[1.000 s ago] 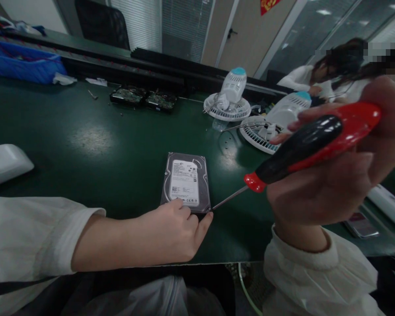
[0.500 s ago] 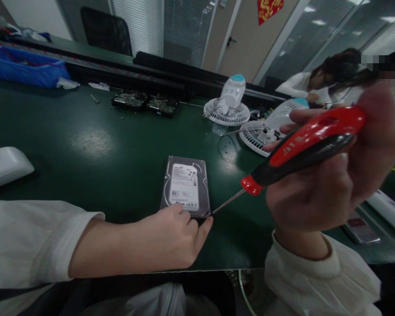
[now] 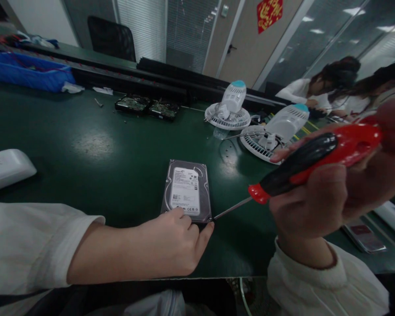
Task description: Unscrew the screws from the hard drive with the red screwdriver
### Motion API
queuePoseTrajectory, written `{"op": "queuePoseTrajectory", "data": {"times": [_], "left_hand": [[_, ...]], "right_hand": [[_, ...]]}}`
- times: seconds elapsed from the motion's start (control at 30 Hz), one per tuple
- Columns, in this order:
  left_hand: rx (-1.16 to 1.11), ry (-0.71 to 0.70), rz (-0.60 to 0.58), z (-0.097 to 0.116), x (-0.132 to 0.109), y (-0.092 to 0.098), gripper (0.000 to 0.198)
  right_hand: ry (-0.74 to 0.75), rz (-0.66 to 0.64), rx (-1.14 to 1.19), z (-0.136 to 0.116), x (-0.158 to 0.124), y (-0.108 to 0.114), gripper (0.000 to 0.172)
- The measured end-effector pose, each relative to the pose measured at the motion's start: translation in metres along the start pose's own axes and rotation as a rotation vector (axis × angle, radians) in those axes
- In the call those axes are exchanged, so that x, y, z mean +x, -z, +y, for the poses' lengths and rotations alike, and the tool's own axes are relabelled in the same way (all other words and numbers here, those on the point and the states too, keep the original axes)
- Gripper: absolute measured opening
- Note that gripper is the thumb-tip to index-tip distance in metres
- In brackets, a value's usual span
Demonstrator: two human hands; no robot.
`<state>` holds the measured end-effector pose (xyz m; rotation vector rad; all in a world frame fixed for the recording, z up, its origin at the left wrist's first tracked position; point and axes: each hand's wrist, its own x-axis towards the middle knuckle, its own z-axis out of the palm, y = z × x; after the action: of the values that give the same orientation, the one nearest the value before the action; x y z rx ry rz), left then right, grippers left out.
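A hard drive (image 3: 187, 191) with a white label lies label-up on the green table. My left hand (image 3: 173, 243) grips its near edge, fingers curled on the label end and one finger reaching to the near right corner. In my right hand (image 3: 319, 204) is a red and black screwdriver (image 3: 294, 169), its handle wrapped by the fingers. The shaft slants down to the left, and its tip meets the drive's near right corner. Any screw under the tip is too small to make out.
Two more hard drives (image 3: 148, 106), circuit boards up, lie by the back ledge. White fan parts (image 3: 232, 98) stand at the back right. A blue bin (image 3: 29, 72) is far left, a white case (image 3: 9, 169) nearer. A phone (image 3: 364, 235) lies right; people (image 3: 319, 87) sit beyond.
The screwdriver handle has turned in my right hand, bringing its black side up, and sits slightly further right. My left hand keeps its hold on the drive. The view has shifted slightly.
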<state>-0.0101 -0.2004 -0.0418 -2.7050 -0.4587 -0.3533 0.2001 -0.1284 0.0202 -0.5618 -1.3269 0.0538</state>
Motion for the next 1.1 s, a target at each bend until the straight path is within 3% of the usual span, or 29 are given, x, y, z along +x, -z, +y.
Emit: {"op": "queuePoseTrajectory", "data": {"times": [0.1,0.27,0.43,0.6,0.83,1.0,1.1], "left_hand": [[-0.001,-0.005,0.0,-0.0006,0.0005,-0.0001,0.041],[-0.012,0.005,0.009,0.0003,-0.0006,-0.0029,0.041],[-0.001,0.004,0.008,0.0013,-0.0018,-0.0051,0.042],[-0.007,0.012,0.015,0.0009,-0.0014,-0.0049,0.042],[-0.005,0.003,0.008,0.0012,-0.0025,-0.0052,0.042],[-0.003,0.005,0.013,0.0007,-0.0021,-0.0057,0.043],[0.001,0.009,0.006,0.0007,-0.0017,-0.005,0.043]], "right_hand": [[0.081,0.018,-0.045,-0.0017,0.0,-0.0004,0.043],[0.004,-0.114,0.06,-0.004,0.0001,-0.0024,0.047],[0.118,0.063,-0.024,0.0,0.0016,-0.0029,0.042],[-0.007,-0.124,0.082,-0.003,-0.001,0.0008,0.05],[0.067,0.084,-0.052,-0.0048,-0.0026,-0.0021,0.042],[0.039,-0.137,0.079,-0.0057,-0.0011,-0.0016,0.055],[0.111,-0.062,0.02,-0.0014,-0.0014,0.0014,0.052]]}}
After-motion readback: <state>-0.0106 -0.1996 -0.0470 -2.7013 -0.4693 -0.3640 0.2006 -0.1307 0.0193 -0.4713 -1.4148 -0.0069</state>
